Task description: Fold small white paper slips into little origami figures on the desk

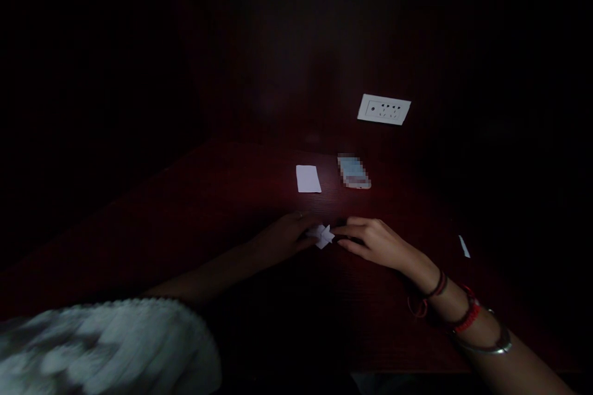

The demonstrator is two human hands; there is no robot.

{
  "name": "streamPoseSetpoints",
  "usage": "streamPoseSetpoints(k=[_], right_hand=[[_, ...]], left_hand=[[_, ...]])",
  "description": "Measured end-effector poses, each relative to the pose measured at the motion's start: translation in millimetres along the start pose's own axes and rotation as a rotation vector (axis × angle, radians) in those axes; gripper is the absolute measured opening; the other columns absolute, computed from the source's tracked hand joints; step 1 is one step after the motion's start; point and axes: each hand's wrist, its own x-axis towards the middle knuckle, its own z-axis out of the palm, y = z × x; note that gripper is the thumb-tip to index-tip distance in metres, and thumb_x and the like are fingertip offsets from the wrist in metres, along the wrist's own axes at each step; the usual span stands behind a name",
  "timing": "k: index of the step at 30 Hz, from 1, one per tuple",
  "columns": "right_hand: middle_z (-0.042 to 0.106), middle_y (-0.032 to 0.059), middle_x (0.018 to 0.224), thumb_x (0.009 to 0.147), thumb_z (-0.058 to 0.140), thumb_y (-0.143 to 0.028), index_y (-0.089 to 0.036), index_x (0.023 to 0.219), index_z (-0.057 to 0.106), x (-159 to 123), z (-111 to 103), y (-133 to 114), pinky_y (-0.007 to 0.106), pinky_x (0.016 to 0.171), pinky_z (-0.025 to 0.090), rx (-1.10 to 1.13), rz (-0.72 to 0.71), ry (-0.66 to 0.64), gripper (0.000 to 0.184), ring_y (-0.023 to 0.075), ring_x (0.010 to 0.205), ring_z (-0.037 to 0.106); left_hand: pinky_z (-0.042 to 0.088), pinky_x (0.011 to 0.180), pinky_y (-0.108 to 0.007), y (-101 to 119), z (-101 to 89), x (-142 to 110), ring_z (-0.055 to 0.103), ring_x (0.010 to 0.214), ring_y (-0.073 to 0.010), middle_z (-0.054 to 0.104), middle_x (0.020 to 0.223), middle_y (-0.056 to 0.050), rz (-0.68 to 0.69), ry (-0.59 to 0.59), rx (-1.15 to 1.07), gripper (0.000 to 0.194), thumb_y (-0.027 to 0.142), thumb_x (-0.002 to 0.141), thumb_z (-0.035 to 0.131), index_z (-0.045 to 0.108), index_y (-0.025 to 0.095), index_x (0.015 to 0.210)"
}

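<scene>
One folded paper piece [323, 236] observed on the table [222, 197], between two partly open, separate hands: left hand [291, 233] touching it from nine o'clock, right hand [370, 239] at three; right-hand contact indeterminable.

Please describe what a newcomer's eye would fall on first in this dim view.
Probably the white wall socket plate, bright against the dark wall beyond the table. Next might come the small folded white paper between the left hand and the right hand. Red bracelets on the right forearm also stand out.
</scene>
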Motion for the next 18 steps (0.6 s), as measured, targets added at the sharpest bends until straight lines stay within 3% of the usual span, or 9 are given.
streamPoseSetpoints(k=[3,6,13,18], right_hand=[[0.053,0.0026,0.081,0.08,0.039,-0.029,-0.024,0.105,0.053,0,0,1,0.022,0.064,0.038,-0.019,-0.003,-0.018,0.028,0.0104,0.07,0.051],[0.052,0.0025,0.08,0.08,0.039,-0.03,-0.025,0.102,0.055,-1,1,3,0.021,0.064,0.038,-0.037,0.02,-0.004,0.027,0.0102,0.069,0.051],[0.053,0.0036,0.08,0.082,0.036,-0.028,-0.022,0.105,0.052,-2,3,5,0.023,0.066,0.04,0.009,0.049,0.087,0.029,0.0114,0.072,0.051],[0.053,0.0041,0.081,0.08,0.039,-0.032,-0.02,0.107,0.051,1,1,0,0.024,0.067,0.04,0.042,0.008,0.1,0.032,0.0117,0.072,0.051]], left_hand=[[0.04,0.07,-0.023,8,-4.7,2,0.05,0.078,-0.0101,0.052,0.091,-0.001,-0.016,0.03,-0.106,0.02,0.023,0.081,0.043,0.045,0.018,0.1],[0.038,0.076,-0.023,9,-7.7,2,0.048,0.087,-0.0101,0.051,0.096,-0.002,0.027,0.061,-0.104,0.02,0.017,0.083,0.038,0.046,0.018,0.101],[0.028,0.089,-0.032,-11,-11.7,-1,0.038,0.107,-0.0145,0.05,0.11,0.001,0.235,-0.143,0.091,0.027,0.017,0.081,0.041,0.047,0.024,0.106],[0.029,0.087,-0.033,-8,-11.5,-1,0.042,0.101,-0.0165,0.051,0.104,-0.002,0.233,-0.122,0.257,0.026,0.02,0.08,0.043,0.049,0.022,0.105]])
